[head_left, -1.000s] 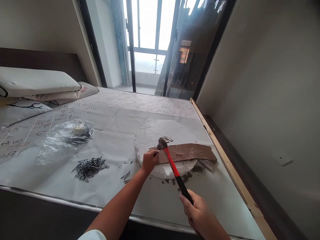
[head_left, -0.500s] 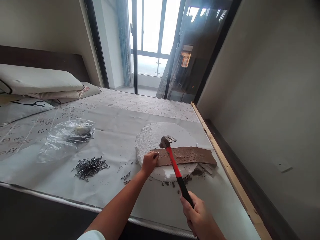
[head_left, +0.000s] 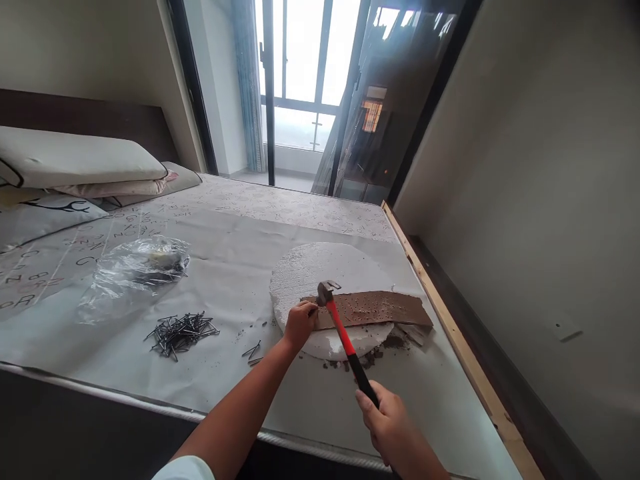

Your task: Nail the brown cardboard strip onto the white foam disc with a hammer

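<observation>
Bed (head_left: 210, 220) with pillows (head_left: 75, 160), bright balcony window (head_left: 300, 73), plain grey wall (head_left: 540, 167)

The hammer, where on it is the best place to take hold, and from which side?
Probably the black grip end of the hammer, where the right hand wraps it now. Come from the near side: the handle slants toward the person, with its head far out by the left hand on the brown strip.

Daylight from the balcony window (head_left: 300, 73), blown out white. Bed sheet (head_left: 225, 267) evenly lit, soft faint shadows. Glare and reflections on the glass door (head_left: 395, 100). Wide-angle bending at edges; hammer head (head_left: 327, 291) slightly motion-blurred.
</observation>
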A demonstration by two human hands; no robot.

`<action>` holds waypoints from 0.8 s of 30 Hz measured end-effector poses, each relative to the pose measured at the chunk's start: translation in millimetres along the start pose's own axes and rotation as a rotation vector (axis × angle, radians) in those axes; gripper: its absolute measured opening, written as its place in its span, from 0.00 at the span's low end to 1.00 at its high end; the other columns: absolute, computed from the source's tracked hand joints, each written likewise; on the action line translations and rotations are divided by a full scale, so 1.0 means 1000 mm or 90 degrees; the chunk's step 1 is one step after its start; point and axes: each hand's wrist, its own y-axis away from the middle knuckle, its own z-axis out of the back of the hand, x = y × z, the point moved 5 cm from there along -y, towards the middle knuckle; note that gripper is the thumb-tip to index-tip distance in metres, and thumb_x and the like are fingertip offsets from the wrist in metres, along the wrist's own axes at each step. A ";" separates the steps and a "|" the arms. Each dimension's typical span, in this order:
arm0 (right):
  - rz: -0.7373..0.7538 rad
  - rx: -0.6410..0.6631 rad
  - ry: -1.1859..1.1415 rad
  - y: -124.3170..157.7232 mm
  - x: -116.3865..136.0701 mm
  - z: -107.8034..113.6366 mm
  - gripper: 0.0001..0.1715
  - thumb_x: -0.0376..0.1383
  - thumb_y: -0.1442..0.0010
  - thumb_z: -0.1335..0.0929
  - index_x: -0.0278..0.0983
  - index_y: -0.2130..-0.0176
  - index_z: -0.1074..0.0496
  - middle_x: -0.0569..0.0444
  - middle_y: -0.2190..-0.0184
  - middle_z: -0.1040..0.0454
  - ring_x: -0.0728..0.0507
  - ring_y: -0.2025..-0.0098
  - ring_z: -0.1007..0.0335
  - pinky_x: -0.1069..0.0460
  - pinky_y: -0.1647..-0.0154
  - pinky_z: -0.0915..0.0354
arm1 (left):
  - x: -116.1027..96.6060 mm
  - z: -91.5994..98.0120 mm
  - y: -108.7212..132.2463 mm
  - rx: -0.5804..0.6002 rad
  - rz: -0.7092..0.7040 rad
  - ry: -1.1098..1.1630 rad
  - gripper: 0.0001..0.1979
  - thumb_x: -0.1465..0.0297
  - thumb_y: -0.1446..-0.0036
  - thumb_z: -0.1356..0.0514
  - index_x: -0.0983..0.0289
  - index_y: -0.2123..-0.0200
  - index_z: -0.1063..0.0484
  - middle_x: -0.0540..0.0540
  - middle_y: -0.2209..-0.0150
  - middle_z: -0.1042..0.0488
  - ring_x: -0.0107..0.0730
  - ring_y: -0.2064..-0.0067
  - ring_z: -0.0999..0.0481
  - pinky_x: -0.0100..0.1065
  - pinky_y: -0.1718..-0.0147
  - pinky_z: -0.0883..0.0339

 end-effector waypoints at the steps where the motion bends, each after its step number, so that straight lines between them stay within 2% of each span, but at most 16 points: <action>1: 0.005 -0.003 0.015 -0.001 -0.001 -0.001 0.24 0.56 0.46 0.38 0.39 0.74 0.42 0.64 0.85 0.51 0.53 0.85 0.57 0.56 0.86 0.56 | 0.000 -0.001 0.000 0.005 -0.001 -0.008 0.08 0.77 0.48 0.43 0.64 0.72 0.24 0.55 0.71 0.24 0.31 0.67 0.26 0.32 0.65 0.33; 6: 0.045 -0.027 0.051 0.000 -0.001 -0.002 0.23 0.55 0.45 0.39 0.38 0.73 0.40 0.63 0.84 0.49 0.53 0.84 0.55 0.56 0.84 0.54 | -0.002 -0.002 0.002 0.026 0.009 -0.003 0.09 0.78 0.49 0.43 0.64 0.71 0.23 0.55 0.70 0.24 0.31 0.66 0.26 0.32 0.65 0.32; 9: 0.036 -0.031 0.052 -0.005 -0.003 -0.002 0.24 0.56 0.45 0.39 0.38 0.73 0.41 0.63 0.84 0.49 0.53 0.84 0.54 0.56 0.84 0.52 | -0.002 0.006 0.000 0.025 0.037 0.039 0.10 0.77 0.49 0.44 0.64 0.70 0.23 0.55 0.69 0.24 0.30 0.68 0.26 0.30 0.67 0.32; 11: 0.020 -0.027 0.049 -0.010 -0.005 -0.003 0.25 0.57 0.46 0.39 0.38 0.73 0.41 0.64 0.85 0.50 0.53 0.84 0.54 0.56 0.84 0.52 | 0.000 0.020 -0.003 -0.002 0.059 0.055 0.11 0.77 0.50 0.45 0.64 0.69 0.23 0.54 0.69 0.24 0.30 0.67 0.26 0.31 0.67 0.32; 15: -0.004 -0.020 0.028 -0.012 -0.009 -0.003 0.27 0.59 0.47 0.40 0.38 0.70 0.40 0.65 0.85 0.52 0.53 0.85 0.56 0.56 0.85 0.54 | 0.006 0.059 -0.007 -0.140 0.109 0.080 0.11 0.75 0.50 0.46 0.64 0.66 0.24 0.54 0.66 0.24 0.32 0.65 0.26 0.33 0.64 0.30; 17: 0.006 -0.026 0.025 -0.007 -0.008 -0.001 0.26 0.58 0.46 0.40 0.38 0.70 0.39 0.65 0.85 0.52 0.53 0.85 0.56 0.56 0.85 0.54 | 0.010 0.073 -0.009 -0.181 0.109 0.122 0.11 0.73 0.49 0.46 0.63 0.65 0.24 0.55 0.64 0.25 0.32 0.64 0.25 0.34 0.64 0.29; 20: 0.035 -0.045 0.027 -0.003 -0.007 0.002 0.24 0.56 0.44 0.40 0.38 0.71 0.39 0.64 0.85 0.50 0.53 0.85 0.55 0.56 0.84 0.53 | 0.017 0.085 -0.009 -0.200 0.106 0.162 0.10 0.72 0.49 0.45 0.63 0.66 0.25 0.54 0.63 0.26 0.31 0.64 0.25 0.34 0.63 0.28; 24: 0.007 -0.036 0.058 -0.012 -0.015 -0.003 0.23 0.54 0.47 0.37 0.38 0.75 0.41 0.64 0.86 0.48 0.54 0.85 0.54 0.56 0.85 0.54 | 0.033 0.097 -0.005 -0.206 0.163 0.163 0.09 0.70 0.49 0.44 0.64 0.66 0.27 0.54 0.66 0.25 0.31 0.66 0.24 0.34 0.64 0.28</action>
